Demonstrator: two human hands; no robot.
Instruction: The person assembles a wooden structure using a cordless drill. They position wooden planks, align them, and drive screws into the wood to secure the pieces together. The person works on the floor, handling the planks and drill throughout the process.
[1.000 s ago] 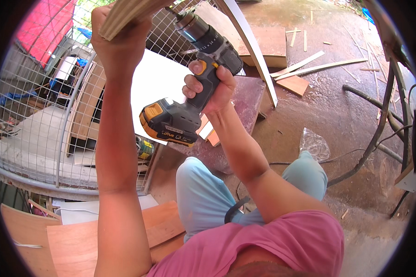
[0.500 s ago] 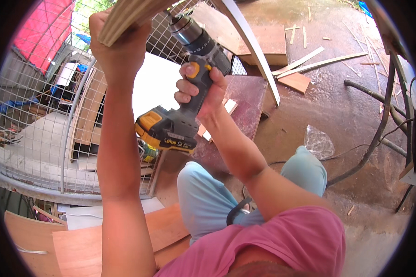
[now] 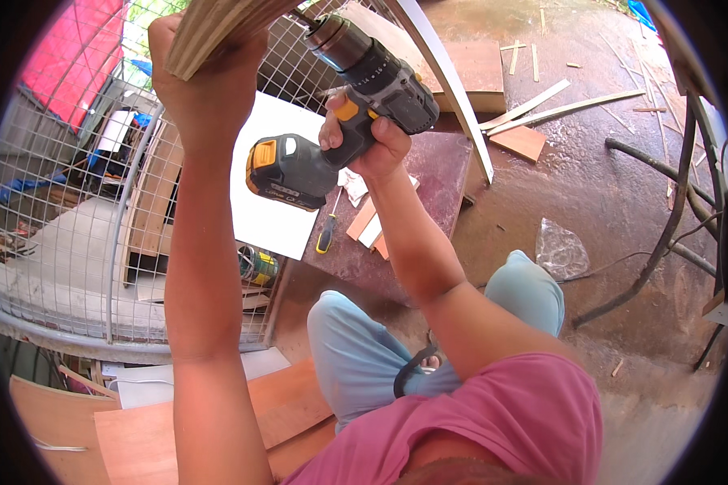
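My right hand (image 3: 366, 137) is wrapped round the grip of a black and yellow cordless drill (image 3: 390, 87). The drill tilts up and left, and its bit meets or nearly meets a plywood piece (image 3: 226, 26) at the top edge; exact contact is hard to make out. My left hand (image 3: 206, 89) grips that plywood from below, its fingers partly hidden behind the wood. Under the drill, a yellow and black screwdriver (image 3: 326, 233) lies on a dark reddish board (image 3: 433, 174), beside short wood strips (image 3: 372, 226).
Wire mesh fencing (image 3: 65, 234) runs along the left. A curved white-faced strip (image 3: 449, 89) stands right of the drill. Wood offcuts (image 3: 574, 111) and a clear plastic bag (image 3: 560, 249) lie on the wet floor. Bent metal tubing (image 3: 663, 234) stands at right; plywood sheets (image 3: 137, 436) lie lower left.
The drill has swung, its body shifting right and its battery rising, with the bit still near the plywood. The screwdriver now shows below it. My left hand has moved slightly left.
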